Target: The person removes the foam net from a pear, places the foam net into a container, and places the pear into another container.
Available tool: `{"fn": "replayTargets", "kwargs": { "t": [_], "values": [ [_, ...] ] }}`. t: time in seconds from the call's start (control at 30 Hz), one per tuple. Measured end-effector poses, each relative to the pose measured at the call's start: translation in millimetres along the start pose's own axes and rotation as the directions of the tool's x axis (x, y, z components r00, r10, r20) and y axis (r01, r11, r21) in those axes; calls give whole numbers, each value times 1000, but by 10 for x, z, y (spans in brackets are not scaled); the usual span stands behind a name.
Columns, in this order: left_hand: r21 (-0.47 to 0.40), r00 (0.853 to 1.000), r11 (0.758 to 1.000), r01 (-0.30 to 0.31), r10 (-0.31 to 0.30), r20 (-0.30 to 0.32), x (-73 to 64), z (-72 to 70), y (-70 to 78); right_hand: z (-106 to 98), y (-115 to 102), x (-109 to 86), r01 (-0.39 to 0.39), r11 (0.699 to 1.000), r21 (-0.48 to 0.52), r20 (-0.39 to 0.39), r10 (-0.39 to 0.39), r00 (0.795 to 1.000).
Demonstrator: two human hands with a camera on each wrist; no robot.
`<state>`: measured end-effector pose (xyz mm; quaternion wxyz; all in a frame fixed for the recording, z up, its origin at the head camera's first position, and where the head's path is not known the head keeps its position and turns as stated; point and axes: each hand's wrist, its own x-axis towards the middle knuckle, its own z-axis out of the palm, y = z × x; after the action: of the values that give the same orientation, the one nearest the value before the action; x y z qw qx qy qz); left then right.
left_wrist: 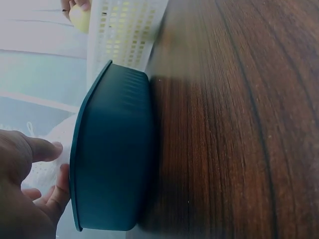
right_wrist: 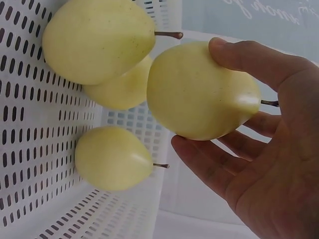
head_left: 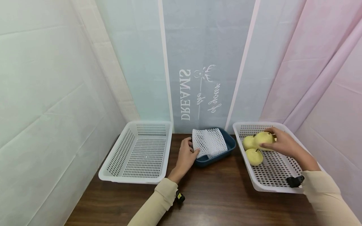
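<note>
My right hand (head_left: 284,142) grips a pale yellow pear (right_wrist: 202,92) by its stem half, above the right white basket (head_left: 255,185). In the right wrist view, thumb and fingers lie on opposite sides of it. Several other pears lie in that basket, including one pear (head_left: 254,157) nearer the front. My left hand (head_left: 186,157) is at the left end of a dark blue tray (left_wrist: 112,154), beside white foam netting (head_left: 210,142) lying in it. Its thumb and fingers are apart, near the netting's edge; whether they touch it is hard to tell.
A second white perforated basket (head_left: 145,157) stands on the left of the brown wooden table (head_left: 220,194). Behind the tray hangs a pale curtain (head_left: 203,47) with printed lettering. Light cloth walls (head_left: 51,110) enclose both sides.
</note>
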<state>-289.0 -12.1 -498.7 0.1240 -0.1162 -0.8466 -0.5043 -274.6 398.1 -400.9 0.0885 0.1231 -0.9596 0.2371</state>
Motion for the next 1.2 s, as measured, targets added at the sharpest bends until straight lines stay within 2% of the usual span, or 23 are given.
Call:
{"fn": "replayTargets", "kwargs": {
  "t": [0.33,0.53,0.6,0.7,0.83,0.93,1.07,1.2],
  "values": [
    [161,1000,987,-27,29,-12,8,69,23,-25,86,-37,-33,999,-13,62,34,997],
    [256,995,964,-78,91,-37,12,78,6,-24,133,-51,-58,998,-35,101,62,993],
    [296,992,949,-109,122,-28,18,79,-2,-19,149,-57,-66,997,-39,115,70,991],
    [366,985,915,-169,173,22,17,78,-11,-18,173,-62,-75,997,-36,136,79,988],
    [427,963,864,-268,245,110,16,83,-28,-20,202,-62,-96,994,-46,157,102,982],
    [449,947,834,-321,282,154,19,96,-48,-15,228,-61,-113,992,-57,168,121,978],
    [479,935,804,-353,290,203,16,110,-61,-9,268,-65,-123,991,-54,188,131,973],
    [528,925,761,-377,285,250,12,122,-42,-17,301,-72,-124,990,-61,204,134,970]
  ]
}}
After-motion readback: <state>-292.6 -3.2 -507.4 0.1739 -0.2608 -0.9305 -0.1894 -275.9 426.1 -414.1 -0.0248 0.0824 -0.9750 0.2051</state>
